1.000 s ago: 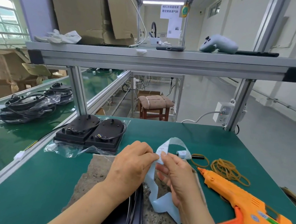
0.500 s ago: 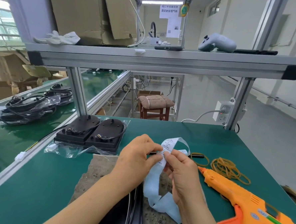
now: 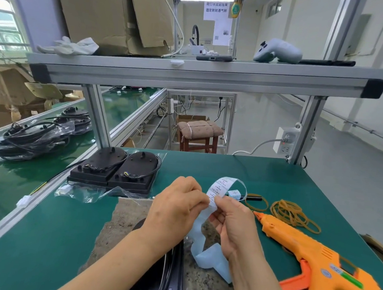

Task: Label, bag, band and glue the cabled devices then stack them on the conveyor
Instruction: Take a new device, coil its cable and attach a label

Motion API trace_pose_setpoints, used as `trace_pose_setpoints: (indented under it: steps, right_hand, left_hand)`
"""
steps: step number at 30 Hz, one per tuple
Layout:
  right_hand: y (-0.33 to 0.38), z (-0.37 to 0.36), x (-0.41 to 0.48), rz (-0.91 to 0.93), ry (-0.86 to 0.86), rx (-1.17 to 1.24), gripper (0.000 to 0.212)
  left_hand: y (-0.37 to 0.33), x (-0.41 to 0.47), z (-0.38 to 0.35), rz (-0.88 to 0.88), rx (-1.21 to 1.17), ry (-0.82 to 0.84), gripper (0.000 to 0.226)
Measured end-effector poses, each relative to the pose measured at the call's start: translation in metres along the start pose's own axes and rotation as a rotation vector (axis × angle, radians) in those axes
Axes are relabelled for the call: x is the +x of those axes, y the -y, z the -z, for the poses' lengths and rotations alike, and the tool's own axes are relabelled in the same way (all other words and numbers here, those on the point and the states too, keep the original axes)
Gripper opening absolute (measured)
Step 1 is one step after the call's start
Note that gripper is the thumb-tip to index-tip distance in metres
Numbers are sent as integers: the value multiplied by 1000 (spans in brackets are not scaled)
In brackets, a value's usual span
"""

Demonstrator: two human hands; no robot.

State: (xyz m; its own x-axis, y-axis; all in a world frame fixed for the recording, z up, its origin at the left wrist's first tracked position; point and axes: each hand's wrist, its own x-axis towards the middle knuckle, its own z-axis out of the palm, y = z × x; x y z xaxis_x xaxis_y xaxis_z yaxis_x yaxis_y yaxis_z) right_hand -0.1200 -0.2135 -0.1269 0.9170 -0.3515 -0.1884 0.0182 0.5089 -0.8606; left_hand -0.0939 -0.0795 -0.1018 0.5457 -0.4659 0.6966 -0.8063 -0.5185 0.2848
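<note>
— So, fingers?
— Left fingertips (image 3: 202, 198) and right thumb (image 3: 221, 201) pinch the label strip (image 3: 220, 186), left hand (image 3: 177, 209) and right hand (image 3: 232, 225) touching.
— Strip's tail?
— Curls down over a cabled device (image 3: 171, 276) on the mottled mat (image 3: 123, 219).
— Around?
— Glue gun (image 3: 314, 253) right; rubber bands (image 3: 294, 215) beyond; bagged devices (image 3: 29, 139) on the conveyor (image 3: 16, 174).

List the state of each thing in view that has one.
Label strip, held up between both hands.
Left hand, pinching the strip.
Right hand, pinching the strip.
Glue gun, lying on the table, untouched.
Rubber bands, loose on the table.
Two black devices, unbagged, side by side.
Bagged devices, piled on the conveyor.
</note>
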Motion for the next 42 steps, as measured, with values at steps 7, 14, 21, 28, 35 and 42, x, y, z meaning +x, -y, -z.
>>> trace_pose_setpoints:
  steps: [7,14,21,28,35,42]
  right_hand:
    - [9,-1,-9,235,-345,-536,60]
    - [25,-27,-46,557,104,-859,32]
    - [32,-43,-56,494,231,-1051,63]
    - [25,-52,-61,599,259,-1185,70]
    - [21,-58,-56,239,95,-408,45]
    - [2,-69,-61,-123,100,212,28]
  left_hand:
    - [3,8,21,742,-617,-21,15]
    - [4,0,52,312,-137,173,24]
    - [5,2,71,168,7,371,64]
    - [12,-15,77,145,-79,305,62]
    - [10,-39,72,824,-585,-216,11]
    - [-6,-41,60,1036,-1169,-199,22]
